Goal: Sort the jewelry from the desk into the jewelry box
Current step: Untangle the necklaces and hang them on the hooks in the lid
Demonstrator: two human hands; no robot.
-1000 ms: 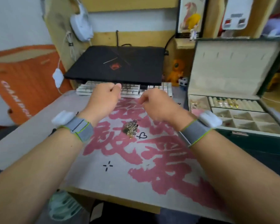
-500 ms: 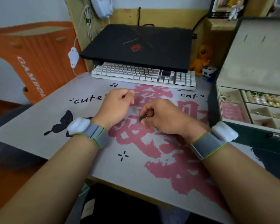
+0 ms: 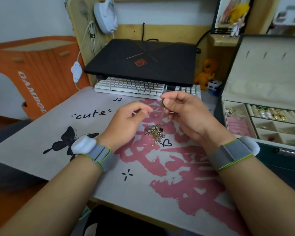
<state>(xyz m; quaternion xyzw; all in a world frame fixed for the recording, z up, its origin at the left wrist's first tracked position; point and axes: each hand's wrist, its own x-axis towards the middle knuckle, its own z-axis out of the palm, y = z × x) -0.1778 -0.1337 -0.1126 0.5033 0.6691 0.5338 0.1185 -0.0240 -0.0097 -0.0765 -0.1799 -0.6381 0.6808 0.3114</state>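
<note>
Tabletop (image 3: pixel 32 138) surface is covered by a grey mat printed with pink characters, a black butterfly and the word "cute". Jewelry pile (image 3: pixel 155 132), a tangle of silver and gold pieces, lies on the mat between both hands. A thin chain (image 3: pixel 163 110) is pinched in the grip of the right hand (image 3: pixel 186 114) and hangs down to the pile. The left hand (image 3: pixel 126 123) is held just beside the pile, fingers loosely curled, nothing held. The jewelry box (image 3: pixel 269 86) stands open at the right edge, with earrings seen in its compartments. A closed black laptop (image 3: pixel 143 60) is raised over a white keyboard (image 3: pixel 134 86) at the back wall.
</note>
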